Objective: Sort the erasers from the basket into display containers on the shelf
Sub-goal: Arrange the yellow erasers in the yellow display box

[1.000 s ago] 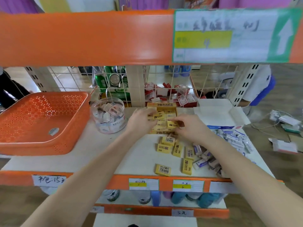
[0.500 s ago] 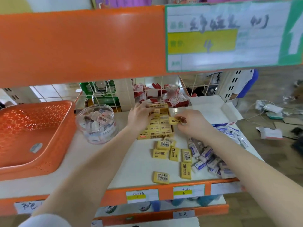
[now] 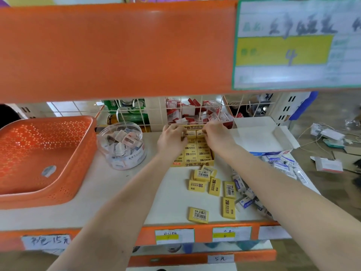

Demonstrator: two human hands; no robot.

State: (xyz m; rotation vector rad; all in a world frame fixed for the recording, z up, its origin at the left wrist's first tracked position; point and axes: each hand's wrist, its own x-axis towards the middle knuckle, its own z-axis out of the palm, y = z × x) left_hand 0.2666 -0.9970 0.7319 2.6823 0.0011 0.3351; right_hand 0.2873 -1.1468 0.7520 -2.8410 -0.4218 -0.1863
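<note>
A yellow display box (image 3: pixel 192 163) of 2B erasers stands mid-shelf. My left hand (image 3: pixel 172 140) curls its fingers round the box's far left end. My right hand (image 3: pixel 215 136) pinches a yellow eraser (image 3: pixel 200 133) at the box's back row. Several loose yellow erasers (image 3: pixel 198 215) lie on the shelf in front of the box. White-and-blue erasers (image 3: pixel 245 202) are heaped to their right. The orange basket (image 3: pixel 82 173) at the left holds one small grey piece (image 3: pixel 48 171).
A clear round tub (image 3: pixel 122 147) of wrapped erasers stands between basket and box. An open white carton (image 3: pixel 259 137) sits at the right. A wire grid (image 3: pixel 181 110) backs the shelf. The upper orange shelf (image 3: pixel 117 47) hangs low overhead. Boxes and cables lie on the floor at right.
My right hand has carried its yellow eraser from the box's right side to the back row. My left hand stayed at the box's far left end. The camera has moved closer and lower.
</note>
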